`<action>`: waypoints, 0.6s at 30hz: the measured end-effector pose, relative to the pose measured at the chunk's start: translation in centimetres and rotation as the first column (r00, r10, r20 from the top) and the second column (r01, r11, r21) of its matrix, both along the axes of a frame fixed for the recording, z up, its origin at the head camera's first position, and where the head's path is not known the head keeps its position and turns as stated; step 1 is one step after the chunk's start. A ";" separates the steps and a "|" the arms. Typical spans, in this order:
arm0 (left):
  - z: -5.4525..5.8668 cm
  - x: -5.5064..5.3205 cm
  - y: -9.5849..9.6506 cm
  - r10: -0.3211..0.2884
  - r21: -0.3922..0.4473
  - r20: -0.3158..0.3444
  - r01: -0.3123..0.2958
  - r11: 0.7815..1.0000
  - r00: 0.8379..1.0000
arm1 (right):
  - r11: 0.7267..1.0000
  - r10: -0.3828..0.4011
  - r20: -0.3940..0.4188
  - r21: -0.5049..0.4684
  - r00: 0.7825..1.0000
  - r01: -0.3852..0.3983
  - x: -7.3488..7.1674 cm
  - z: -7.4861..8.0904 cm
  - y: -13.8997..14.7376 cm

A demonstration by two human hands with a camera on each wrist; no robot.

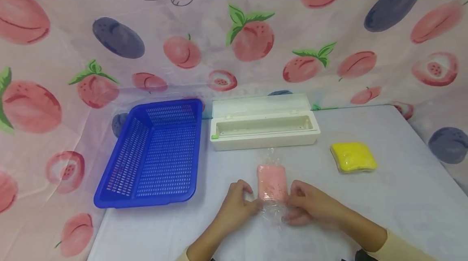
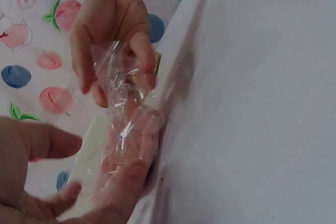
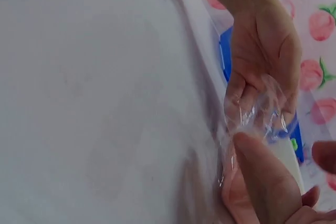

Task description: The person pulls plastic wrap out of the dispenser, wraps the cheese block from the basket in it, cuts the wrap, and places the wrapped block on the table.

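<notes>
A pink block [image 1: 272, 182] in clear plastic wrapping lies on the white-covered table between the two hands, its loose wrapper ends [image 1: 274, 212] crinkled at top and bottom. My left hand [image 1: 237, 204] is at its lower left corner, thumb against the wrapping and the other fingers apart from it. On the opposite side my right hand [image 1: 314, 204] has its fingertips right at the lower right edge, slightly blurred. Both wrist views show the clear wrapper [image 2: 126, 129] close up between the hands, with one of my right fingers [image 3: 262, 166] lying along it.
Left on the table stands a blue plastic basket [image 1: 199, 151] with perforated walls. Behind the block is a long white box [image 1: 265, 143] with its lid [image 1: 261, 106] raised. A yellow wrapped block [image 1: 353, 157] lies to the right. Peach-printed cloth [image 1: 204, 21] hangs behind.
</notes>
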State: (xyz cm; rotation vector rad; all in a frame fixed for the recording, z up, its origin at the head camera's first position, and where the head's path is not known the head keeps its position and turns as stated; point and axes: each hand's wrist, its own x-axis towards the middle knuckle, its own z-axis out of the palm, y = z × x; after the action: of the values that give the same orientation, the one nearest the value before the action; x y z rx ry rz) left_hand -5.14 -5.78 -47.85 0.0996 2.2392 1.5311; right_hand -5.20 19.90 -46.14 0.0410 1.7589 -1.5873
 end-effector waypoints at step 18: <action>0.0 -0.8 0.5 -0.507 -0.507 -0.645 0.176 0.844 0.572 | 0.929 0.309 -0.811 0.368 0.497 0.023 -0.2 -1.1 -1.3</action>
State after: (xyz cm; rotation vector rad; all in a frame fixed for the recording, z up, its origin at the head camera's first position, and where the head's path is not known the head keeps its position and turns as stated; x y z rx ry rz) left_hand -5.92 -5.25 -47.84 1.2197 2.8572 0.8377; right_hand -5.40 18.62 -47.19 -0.8887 2.6998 -1.1951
